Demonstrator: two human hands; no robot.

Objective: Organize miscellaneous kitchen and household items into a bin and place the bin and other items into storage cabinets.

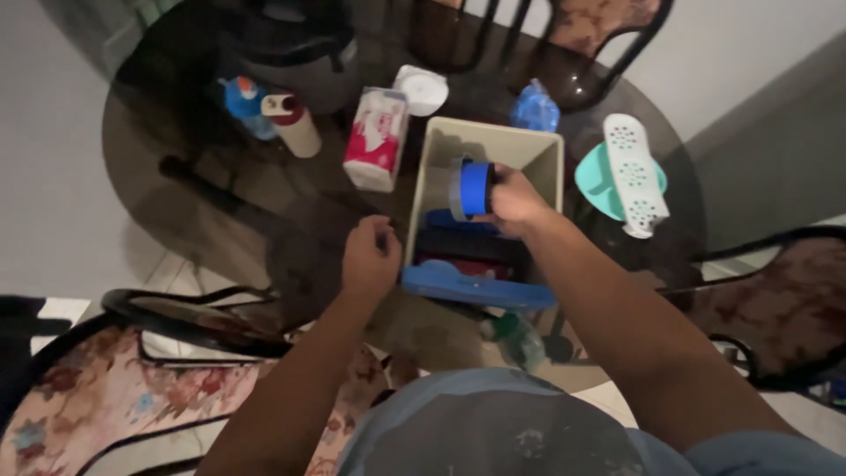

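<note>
Head view, looking down on a round dark glass table (176, 167); dim light, the far side lost in shadow.

Right hand (514, 201) is closed around a blue tape roll (474, 188), held over the open top of a beige bin (438, 167). The fingers wrap the roll's far side and are hidden behind it. A grey ring sits against the roll's left edge; cannot tell whether it is a second roll or part of the first.

Left hand (370, 256) hovers just left of the bin, fingers curled in loosely; the palm side faces away, so whether it pinches anything cannot be told.

Inside the bin: dark and blue shapes, hard to make out. A blue lid-like piece (476, 286) lies across its near edge.

Around it: a red-and-white tissue pack (376, 137), a white bottle with a dark red cap (293, 123), a teal dish (599, 181) under a white perforated piece (636, 172), and a crumpled blue bag (535, 110). Chairs are cut off at the frame edges.
</note>
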